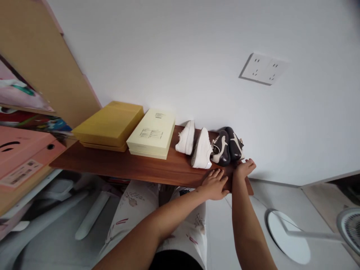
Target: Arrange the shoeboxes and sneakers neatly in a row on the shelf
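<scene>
My left hand point(215, 184) lies palm down on the front edge of a brown wooden board point(92, 160), fingers spread and holding nothing. Close to the board's right end, my right hand point(245, 168) is beside the heel of a dark brown sneaker point(235, 145) with cream trim. Its fingers are stretched out; whether it touches the shoe, I cannot tell. A matching dark sneaker point(221, 149) leans against that one. To their left, a white sneaker point(201, 150) and another white sneaker point(186, 138) rest on their sides.
A cream shoebox point(153, 131) and a yellow shoebox point(112, 123) lie on the board's left half, near the white wall. A pink box point(24, 153) stands at far left. A wall socket point(263, 69) is above right. A round white stand base point(289, 238) sits on the floor.
</scene>
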The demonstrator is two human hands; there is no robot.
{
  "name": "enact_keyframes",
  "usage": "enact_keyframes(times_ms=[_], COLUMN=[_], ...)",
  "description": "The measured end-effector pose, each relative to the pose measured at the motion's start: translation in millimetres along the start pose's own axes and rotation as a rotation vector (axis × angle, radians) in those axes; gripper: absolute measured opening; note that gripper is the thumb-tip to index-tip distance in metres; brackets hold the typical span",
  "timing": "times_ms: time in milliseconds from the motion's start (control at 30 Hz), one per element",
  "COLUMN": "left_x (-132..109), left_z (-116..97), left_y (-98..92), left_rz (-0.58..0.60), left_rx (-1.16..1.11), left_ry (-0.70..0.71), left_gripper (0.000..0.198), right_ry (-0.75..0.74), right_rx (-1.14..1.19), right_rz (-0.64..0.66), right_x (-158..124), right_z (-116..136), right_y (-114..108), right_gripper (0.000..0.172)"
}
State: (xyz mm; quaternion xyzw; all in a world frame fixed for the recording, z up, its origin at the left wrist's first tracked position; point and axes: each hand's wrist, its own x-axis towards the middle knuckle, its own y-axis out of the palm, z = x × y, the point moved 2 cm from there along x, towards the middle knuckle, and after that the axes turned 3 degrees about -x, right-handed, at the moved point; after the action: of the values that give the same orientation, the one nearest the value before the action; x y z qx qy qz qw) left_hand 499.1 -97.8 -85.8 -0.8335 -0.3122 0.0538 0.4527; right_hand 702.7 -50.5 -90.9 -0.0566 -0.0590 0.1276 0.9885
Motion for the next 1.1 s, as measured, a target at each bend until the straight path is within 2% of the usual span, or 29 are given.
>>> enact_keyframes(times_ms=[100, 200, 333, 433, 533, 633, 700, 767, 867, 933, 1000, 1100], left_x=[-3, -20, -62, -98, -133, -170, -197, -229, -279, -308, -329, -344], left_z=[-4, -3, 9, 19, 27, 43, 63, 91, 140, 172, 200, 233], left_y=[-5.1, -12.2, -33.4, -70.0, -126.2, -190.8, -230.2, -262.7, -298.3, -316.1, -331.9, -354.6], left_rz=[-0.007, 0.008, 0.098, 0.108, 0.064, -0.137, -0.381, -0.668, -1.060, -1.219, -1.331, -1.440], left_rx=[-0.049, -0.238, -0.660, -0.916, -1.073, -1.134, -1.087, -0.996, -0.874, -0.833, -0.814, -0.767], left_ry=[0.052, 0.094, -0.082, -0.209, -0.227, -0.235, -0.271, -0.340, -0.478, -0.600, -0.744, -0.891], left_gripper=[0.057, 0.039, 0.036, 0.043, 0.050, 0.051, 0.049, 0.049, 0.050, 0.045, 0.037, 0.031], right_ry=[-0.016, -0.062, -0.188, -0.241, -0.259, -0.282, -0.259, -0.196, -0.066, 0.030, 0.113, 0.179], right_rx=[-0.012, -0.018, -0.058, -0.054, 0.058, 0.151, 0.192, 0.212, 0.217, 0.224, 0.232, 0.215], right_rz=[0.035, 0.018, 0.083, 0.104, 0.101, 0.196, 0.351, 0.602, 1.056, 1.261, 1.369, 1.394], right_x=[-19, -50, -99, -136, -175, -219, -251, -287, -344, -381, -414, -454], right_z=[2, -6, -13, -3, 25, 65, 92, 116, 141, 151, 159, 169], right_y=[-15, -37, -64, -72, -64, -43, -23, 1, 38, 63, 89, 131], right_gripper=[0.045, 0.044, 0.043, 0.041, 0.038, 0.037, 0.037, 0.036, 0.038, 0.043, 0.049, 0.059])
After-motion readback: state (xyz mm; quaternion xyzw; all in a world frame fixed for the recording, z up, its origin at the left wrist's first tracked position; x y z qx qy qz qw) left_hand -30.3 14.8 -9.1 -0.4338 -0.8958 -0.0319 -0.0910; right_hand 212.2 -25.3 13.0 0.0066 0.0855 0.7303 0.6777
